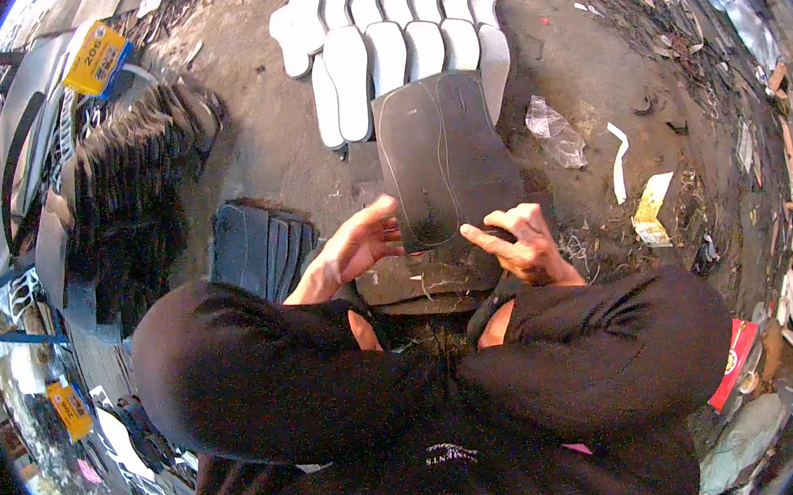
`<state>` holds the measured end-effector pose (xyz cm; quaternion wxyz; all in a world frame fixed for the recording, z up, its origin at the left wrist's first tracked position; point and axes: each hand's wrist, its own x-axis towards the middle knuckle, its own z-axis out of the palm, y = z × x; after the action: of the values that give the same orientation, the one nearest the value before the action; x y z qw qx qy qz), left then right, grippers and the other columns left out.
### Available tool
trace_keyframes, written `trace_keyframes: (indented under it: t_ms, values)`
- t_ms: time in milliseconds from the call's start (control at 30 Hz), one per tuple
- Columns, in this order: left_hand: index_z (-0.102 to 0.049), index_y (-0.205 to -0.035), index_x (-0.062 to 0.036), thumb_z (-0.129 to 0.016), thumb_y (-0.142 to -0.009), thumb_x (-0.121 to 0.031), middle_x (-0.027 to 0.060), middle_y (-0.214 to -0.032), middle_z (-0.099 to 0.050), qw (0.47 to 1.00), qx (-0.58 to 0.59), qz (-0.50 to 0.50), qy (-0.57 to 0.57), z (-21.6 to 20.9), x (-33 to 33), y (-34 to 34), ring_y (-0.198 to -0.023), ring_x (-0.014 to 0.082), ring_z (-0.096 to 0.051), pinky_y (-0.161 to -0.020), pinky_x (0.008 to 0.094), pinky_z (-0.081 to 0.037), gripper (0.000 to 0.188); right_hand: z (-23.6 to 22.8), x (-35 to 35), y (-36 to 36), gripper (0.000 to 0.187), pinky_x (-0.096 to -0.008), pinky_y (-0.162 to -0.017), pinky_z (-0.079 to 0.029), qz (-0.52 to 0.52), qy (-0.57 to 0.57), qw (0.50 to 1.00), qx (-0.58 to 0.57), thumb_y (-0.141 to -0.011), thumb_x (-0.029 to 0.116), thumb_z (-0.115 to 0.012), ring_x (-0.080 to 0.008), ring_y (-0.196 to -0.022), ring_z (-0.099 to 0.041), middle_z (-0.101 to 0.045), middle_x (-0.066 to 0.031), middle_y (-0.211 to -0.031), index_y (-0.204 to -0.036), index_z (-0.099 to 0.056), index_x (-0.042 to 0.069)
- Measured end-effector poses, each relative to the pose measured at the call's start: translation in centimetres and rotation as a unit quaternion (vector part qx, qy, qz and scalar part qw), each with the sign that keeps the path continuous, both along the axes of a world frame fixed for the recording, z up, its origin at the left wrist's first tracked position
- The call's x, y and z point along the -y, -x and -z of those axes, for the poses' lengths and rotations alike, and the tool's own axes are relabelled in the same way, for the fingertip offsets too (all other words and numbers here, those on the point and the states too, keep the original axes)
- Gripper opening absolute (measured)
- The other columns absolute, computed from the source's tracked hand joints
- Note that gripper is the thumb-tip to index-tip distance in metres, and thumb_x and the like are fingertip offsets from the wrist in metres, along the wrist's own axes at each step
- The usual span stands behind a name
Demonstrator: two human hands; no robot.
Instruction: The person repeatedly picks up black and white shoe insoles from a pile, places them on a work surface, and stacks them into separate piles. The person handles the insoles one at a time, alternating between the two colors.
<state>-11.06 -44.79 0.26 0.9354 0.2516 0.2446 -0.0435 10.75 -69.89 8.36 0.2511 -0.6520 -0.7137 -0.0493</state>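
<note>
In front of me is a dark grey sheet (464, 158) with a pale curved outline drawn lengthwise along it. My left hand (362, 241) is at the sheet's near left edge, fingers loosely bent and apart, with no object visible in it. On the near right corner rests my right hand (520, 242). Its index finger stretches onto the sheet close to the drawn line, and the other fingers are curled in. Whatever those curled fingers hold, if anything, is hidden. Beyond the sheet, two rows of white shoe insoles (350, 83) lie on the ground, partly covered by its far end.
To my left stands a long row of dark sheets (126, 199) on edge, with a smaller stack of dark pieces (256, 248) nearer me. Clear plastic wrap (553, 131), a white strip (619, 163) and a yellowish scrap (654, 211) lie to the right. Offcuts litter both sides.
</note>
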Motion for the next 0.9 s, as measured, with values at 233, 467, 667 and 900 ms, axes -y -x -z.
trace_keyframes:
  t_ms: [233, 467, 667, 900]
  values:
    - [-0.052, -0.150, -0.0030, -0.077, -0.093, 0.000, 0.0134, -0.123, -0.075, 0.966, -0.043, 0.018, -0.253, 5.2, 3.6, 0.9, -0.105, 0.0214, -0.071, -0.090, 0.0348, -0.056, 0.063, 8.0, 2.8, 4.5, 0.042, -0.0455, -0.098, -0.053, -0.030, 0.127, 0.982, -0.138, -0.088, 0.013, -0.079, -0.0316, -0.115, -0.064, -0.066, -0.0094, -0.126, -0.129, -0.074, 0.015]
    - [-0.063, -0.119, 0.0038, -0.079, -0.098, -0.007, 0.0094, -0.102, -0.073, 0.952, -0.166, 0.029, -0.256, 3.2, 3.7, 1.5, -0.091, 0.0172, -0.072, -0.079, 0.0321, -0.063, 0.028, 9.4, 9.8, 2.9, 0.022, -0.0399, -0.095, -0.055, 0.342, -0.007, 0.921, -0.189, -0.096, 0.005, -0.071, -0.0310, -0.109, -0.067, -0.070, -0.0113, -0.115, -0.117, -0.077, 0.010]
    - [-0.065, -0.115, 0.0086, -0.077, -0.101, -0.012, 0.0160, -0.098, -0.075, 0.935, -0.165, 0.072, -0.305, 2.4, 3.8, 1.7, -0.085, 0.0230, -0.076, -0.076, 0.0347, -0.065, 0.028, 14.4, 21.3, 1.0, 0.033, -0.0434, -0.099, -0.055, 0.430, 0.069, 0.894, -0.104, -0.102, 0.022, -0.067, -0.0320, -0.114, -0.065, -0.066, -0.0106, -0.130, -0.133, -0.070, 0.009]
    - [-0.068, -0.110, 0.0093, -0.074, -0.104, -0.024, 0.0201, -0.100, -0.078, 0.898, -0.125, 0.163, -0.389, 2.8, 3.8, 2.2, -0.085, 0.0241, -0.078, -0.077, 0.0341, -0.063, 0.034, 9.4, 28.0, 10.1, 0.039, -0.0450, -0.104, -0.049, 0.661, 0.075, 0.737, -0.121, -0.093, 0.011, -0.069, -0.0378, -0.117, -0.060, -0.064, -0.0182, -0.125, -0.130, -0.062, 0.002]
